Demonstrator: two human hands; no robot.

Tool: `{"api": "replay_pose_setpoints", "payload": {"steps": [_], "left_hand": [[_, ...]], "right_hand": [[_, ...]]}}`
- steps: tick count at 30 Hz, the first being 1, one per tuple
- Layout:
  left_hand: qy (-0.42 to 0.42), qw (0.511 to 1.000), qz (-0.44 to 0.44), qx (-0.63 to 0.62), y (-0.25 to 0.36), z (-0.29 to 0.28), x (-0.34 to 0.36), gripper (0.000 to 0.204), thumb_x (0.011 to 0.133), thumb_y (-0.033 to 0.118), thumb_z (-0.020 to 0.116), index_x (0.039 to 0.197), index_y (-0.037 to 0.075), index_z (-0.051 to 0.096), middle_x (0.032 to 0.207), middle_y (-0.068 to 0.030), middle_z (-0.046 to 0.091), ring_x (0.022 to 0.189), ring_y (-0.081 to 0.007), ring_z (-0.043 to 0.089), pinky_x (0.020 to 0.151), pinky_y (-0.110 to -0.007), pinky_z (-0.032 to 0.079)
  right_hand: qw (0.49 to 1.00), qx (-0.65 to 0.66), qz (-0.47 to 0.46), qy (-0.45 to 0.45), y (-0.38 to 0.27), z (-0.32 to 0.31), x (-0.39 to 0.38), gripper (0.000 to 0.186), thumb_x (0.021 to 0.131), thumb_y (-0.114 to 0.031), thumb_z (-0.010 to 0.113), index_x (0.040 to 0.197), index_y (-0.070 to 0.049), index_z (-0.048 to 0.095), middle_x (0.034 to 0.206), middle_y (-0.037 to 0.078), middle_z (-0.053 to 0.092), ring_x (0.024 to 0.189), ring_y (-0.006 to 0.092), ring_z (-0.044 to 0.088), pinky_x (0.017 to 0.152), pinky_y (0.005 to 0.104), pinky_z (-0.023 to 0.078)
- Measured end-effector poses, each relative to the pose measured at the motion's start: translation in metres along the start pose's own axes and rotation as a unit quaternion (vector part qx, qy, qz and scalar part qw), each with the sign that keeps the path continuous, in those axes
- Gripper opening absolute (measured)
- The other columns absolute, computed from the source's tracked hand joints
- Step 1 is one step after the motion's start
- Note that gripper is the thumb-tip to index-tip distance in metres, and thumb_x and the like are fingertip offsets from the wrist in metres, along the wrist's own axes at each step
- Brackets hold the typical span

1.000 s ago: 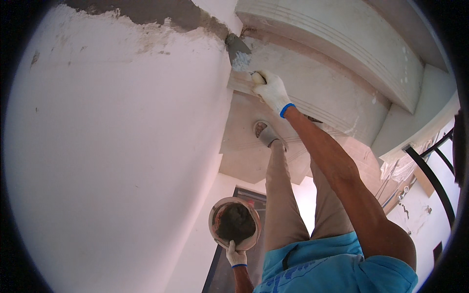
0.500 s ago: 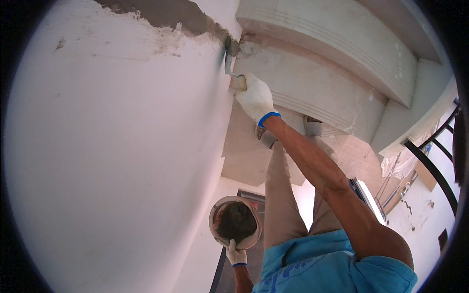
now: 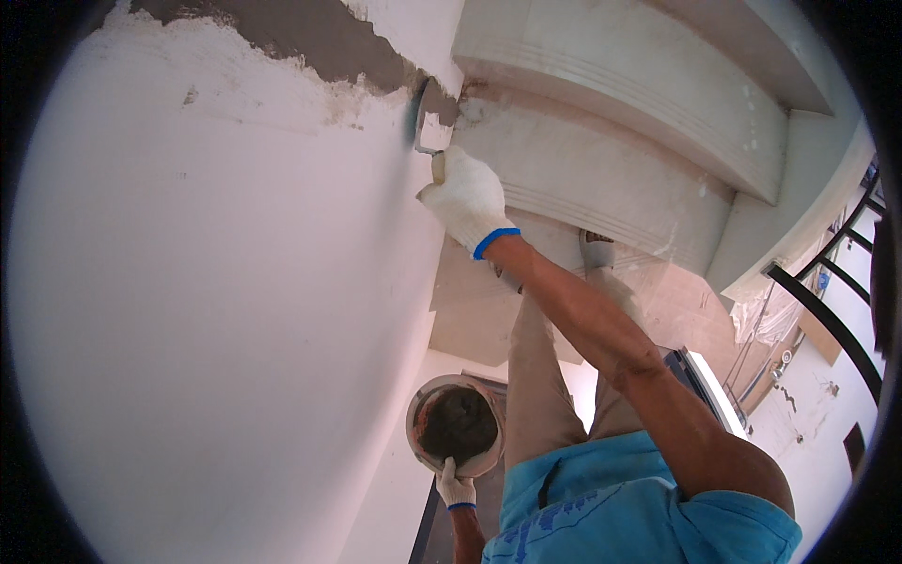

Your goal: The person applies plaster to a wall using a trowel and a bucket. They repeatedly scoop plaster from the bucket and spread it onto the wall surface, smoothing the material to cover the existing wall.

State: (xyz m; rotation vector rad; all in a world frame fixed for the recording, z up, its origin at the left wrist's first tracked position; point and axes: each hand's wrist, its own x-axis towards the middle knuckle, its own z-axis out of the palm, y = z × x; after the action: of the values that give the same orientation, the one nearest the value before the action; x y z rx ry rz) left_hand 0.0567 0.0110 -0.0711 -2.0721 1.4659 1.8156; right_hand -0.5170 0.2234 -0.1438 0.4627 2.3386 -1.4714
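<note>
My right hand (image 3: 466,195), in a white knit glove with a blue cuff, grips a flat metal trowel (image 3: 435,127) by its handle. The blade lies against the corner where the white wall (image 3: 207,310) meets the stair edge, below a ragged band of dark grey mortar (image 3: 319,47). Low in the picture my left hand (image 3: 455,486), also gloved, holds a round tub (image 3: 421,395) by its rim, with dark grey mortar (image 3: 458,423) inside it. Most of the tool's handle is hidden by my right hand.
Curved pale stair treads (image 3: 611,160) rise at the upper right. My feet (image 3: 597,246) stand on a lower step. A dark metal railing (image 3: 824,329) runs along the right side; beyond it, lower down, are crumpled plastic sheeting (image 3: 756,315) and a board (image 3: 817,340).
My right hand has moved left from the stair edge to the wall corner, turning the trowel blade against the wall. The tub has shifted only slightly in view.
</note>
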Motion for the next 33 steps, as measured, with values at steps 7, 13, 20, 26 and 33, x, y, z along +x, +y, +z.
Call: {"api": "replay_pose_setpoints", "payload": {"steps": [7,13,20,26,33], "left_hand": [[-0.013,0.999,-0.01,-0.038,0.004,0.003,0.001,0.036,0.102,0.007,0.065,0.136,-0.003,0.06,0.131,-0.0144,0.068,0.118,-0.0291,0.069,0.096,-0.046,0.063],[-0.028,0.998,-0.016,-0.045,0.012,0.011,0.001,0.048,0.1,0.006,0.067,0.145,-0.001,0.054,0.138,-0.0155,0.062,0.125,-0.0312,0.064,0.099,-0.051,0.061],[-0.034,0.999,0.003,-0.038,0.016,0.009,-0.003,0.048,0.099,0.004,0.067,0.145,-0.001,0.055,0.139,-0.0162,0.062,0.127,-0.0334,0.063,0.102,-0.053,0.059],[-0.012,0.999,-0.011,-0.044,0.028,0.027,-0.012,0.042,0.102,0.002,0.061,0.142,-0.006,0.054,0.138,-0.0157,0.065,0.122,-0.0316,0.068,0.101,-0.047,0.061],[-0.015,0.999,-0.011,-0.038,0.017,0.003,0.001,0.047,0.099,0.004,0.067,0.145,0.0,0.055,0.139,-0.0153,0.062,0.126,-0.0325,0.063,0.102,-0.053,0.059]], "right_hand": [[0.998,0.023,0.015,-0.052,-0.041,-0.02,-0.021,0.033,0.084,-0.02,0.076,0.104,0.002,0.061,0.095,0.025,0.072,0.088,0.0441,0.074,0.08,0.0528,0.059],[0.998,0.044,-0.038,-0.008,-0.043,-0.021,-0.037,0.032,0.082,-0.02,0.078,0.097,-0.001,0.058,0.085,0.021,0.068,0.083,0.0418,0.072,0.075,0.0517,0.056],[0.999,0.033,-0.033,-0.021,-0.042,-0.037,-0.063,0.037,0.08,-0.019,0.079,0.104,-0.001,0.058,0.09,0.022,0.069,0.088,0.042,0.073,0.077,0.0518,0.056],[0.986,0.162,0.036,0.031,0.052,-0.007,-0.055,0.05,0.079,-0.02,0.081,0.123,-0.002,0.065,0.106,0.025,0.073,0.104,0.0467,0.069,0.088,0.0505,0.054],[0.984,0.144,0.099,0.035,0.106,0.026,0.006,0.053,0.077,-0.023,0.082,0.123,0.0,0.069,0.111,0.027,0.073,0.109,0.0459,0.068,0.092,0.0493,0.054]]}}
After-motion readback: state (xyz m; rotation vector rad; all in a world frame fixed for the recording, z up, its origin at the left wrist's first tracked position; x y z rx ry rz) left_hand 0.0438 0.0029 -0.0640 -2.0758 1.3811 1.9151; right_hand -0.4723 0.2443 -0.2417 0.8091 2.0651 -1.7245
